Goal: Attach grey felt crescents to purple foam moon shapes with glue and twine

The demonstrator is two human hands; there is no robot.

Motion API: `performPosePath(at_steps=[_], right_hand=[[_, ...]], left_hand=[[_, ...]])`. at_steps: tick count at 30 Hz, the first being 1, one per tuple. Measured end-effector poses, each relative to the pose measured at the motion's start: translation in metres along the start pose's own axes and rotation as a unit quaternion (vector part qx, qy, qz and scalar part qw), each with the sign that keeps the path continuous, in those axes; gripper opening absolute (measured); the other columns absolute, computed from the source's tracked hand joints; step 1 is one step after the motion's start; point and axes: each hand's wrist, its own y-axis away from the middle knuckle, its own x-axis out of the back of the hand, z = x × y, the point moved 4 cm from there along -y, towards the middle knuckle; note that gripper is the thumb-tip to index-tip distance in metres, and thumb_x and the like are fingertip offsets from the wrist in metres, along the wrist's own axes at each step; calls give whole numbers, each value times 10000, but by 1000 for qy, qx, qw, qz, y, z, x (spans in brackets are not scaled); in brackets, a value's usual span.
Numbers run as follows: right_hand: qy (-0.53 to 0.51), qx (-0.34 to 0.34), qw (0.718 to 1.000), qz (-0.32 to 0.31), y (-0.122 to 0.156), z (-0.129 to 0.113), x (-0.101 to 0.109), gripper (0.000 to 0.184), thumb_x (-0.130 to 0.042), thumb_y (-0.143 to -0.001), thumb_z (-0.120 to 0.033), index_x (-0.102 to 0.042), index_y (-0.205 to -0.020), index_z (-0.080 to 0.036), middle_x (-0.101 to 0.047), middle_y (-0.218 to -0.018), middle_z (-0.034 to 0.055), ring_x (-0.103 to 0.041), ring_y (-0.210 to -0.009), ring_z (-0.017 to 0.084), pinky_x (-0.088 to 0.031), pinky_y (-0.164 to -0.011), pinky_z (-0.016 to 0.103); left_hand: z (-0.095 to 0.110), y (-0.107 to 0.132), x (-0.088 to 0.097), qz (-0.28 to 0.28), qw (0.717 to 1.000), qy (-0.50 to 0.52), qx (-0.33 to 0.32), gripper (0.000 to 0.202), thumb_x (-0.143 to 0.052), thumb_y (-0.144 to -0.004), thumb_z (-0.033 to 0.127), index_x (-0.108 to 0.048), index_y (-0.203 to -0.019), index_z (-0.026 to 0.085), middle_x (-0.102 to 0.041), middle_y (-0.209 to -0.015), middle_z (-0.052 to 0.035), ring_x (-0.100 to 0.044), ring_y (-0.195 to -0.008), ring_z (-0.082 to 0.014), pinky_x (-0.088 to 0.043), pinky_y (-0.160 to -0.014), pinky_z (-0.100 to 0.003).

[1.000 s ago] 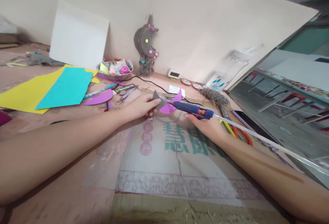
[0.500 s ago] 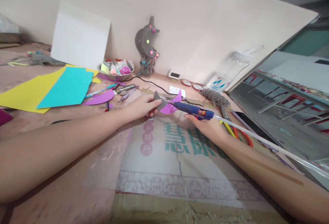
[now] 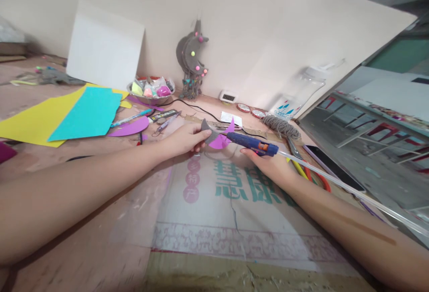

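Observation:
Between the thumb and fingers of my left hand [image 3: 189,139] is a small crescent cutout, with a grey piece [image 3: 212,135] at its near end and a purple piece [image 3: 230,126] curving up to a point at the right. My right hand [image 3: 268,162] is wrapped round a blue hot glue gun [image 3: 251,143], its nozzle pointing left at the cutout. I cannot tell whether the nozzle touches it. A long clear glue stick [image 3: 335,180] runs out of the gun's back towards the lower right. Beneath both hands lies a printed plastic sheet [image 3: 208,211].
Yellow [image 3: 30,120] and turquoise sheets [image 3: 85,113] lie at left, near a bowl of small packets [image 3: 150,100]. A beaded grey moon ornament [image 3: 191,55] hangs on the wall. Grey yarn [image 3: 280,127], orange-handled scissors [image 3: 323,182] and a phone [image 3: 335,167] lie at right.
The purple tip of the crescent has shifted slightly left and down. Both hands otherwise keep nearly the same place and grip.

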Motion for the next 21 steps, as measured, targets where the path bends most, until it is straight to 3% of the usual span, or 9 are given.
performPosePath(at_steps=[5, 13, 21], right_hand=[[-21, -11, 1000, -10, -1, -3, 0, 336, -656, -685, -490, -658, -917, -247, -720, -936, 53, -656, -943, 288, -545, -819, 393], [-50, -6, 999, 0, -1, -5, 0, 337, -669, -678, -453, -651, -914, -213, -719, -885, 67, -672, -856, 266, -544, -799, 405], [-8, 15, 1000, -5, 0, -6, 0, 310, -632, -713, -466, -656, -869, -199, -710, -800, 60, -671, -786, 252, -538, -772, 401]], left_hand=[[-1, -1, 0, -1, 1000, -9, -5, 290, -473, -870, 379, -473, -689, 152, -515, -560, 24, -453, -430, -46, -333, -396, -156], [0, -1, 0, 0, 1000, -9, -6, 244, -464, -875, 343, -479, -720, 156, -511, -565, 27, -452, -427, -47, -333, -395, -157], [-4, -3, 2, 6, 1000, -11, 3, 281, -469, -866, 392, -493, -721, 153, -529, -580, 18, -466, -431, -52, -343, -390, -163]])
